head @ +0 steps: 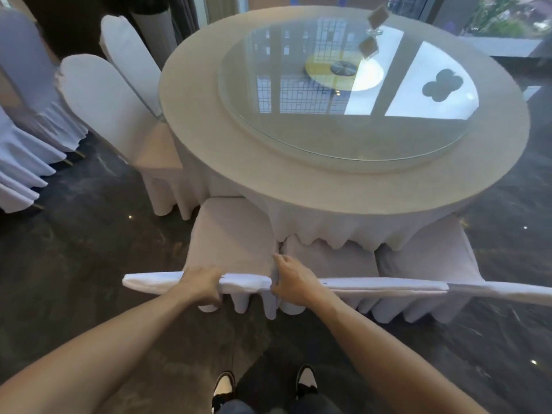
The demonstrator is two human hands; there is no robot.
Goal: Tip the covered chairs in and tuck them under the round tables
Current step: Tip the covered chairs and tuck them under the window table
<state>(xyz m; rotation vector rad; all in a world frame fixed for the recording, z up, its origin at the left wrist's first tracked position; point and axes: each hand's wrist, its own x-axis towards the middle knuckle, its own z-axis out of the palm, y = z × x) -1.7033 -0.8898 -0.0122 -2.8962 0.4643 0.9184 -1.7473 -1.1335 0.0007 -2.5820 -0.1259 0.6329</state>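
Note:
A round table with a pale cloth and a glass turntable fills the upper middle. Three white-covered chairs stand side by side at its near edge, seats partly under the hanging cloth. My left hand grips the top of the backrest of the left chair. My right hand holds the top corner of the middle chair, right at the gap between the two. The right chair stands untouched beside them.
Two more covered chairs lean against the table's left side. Other covered chairs stand at the far left. Small card holders sit on the turntable. Dark marbled floor surrounds the table; my shoes are at the bottom.

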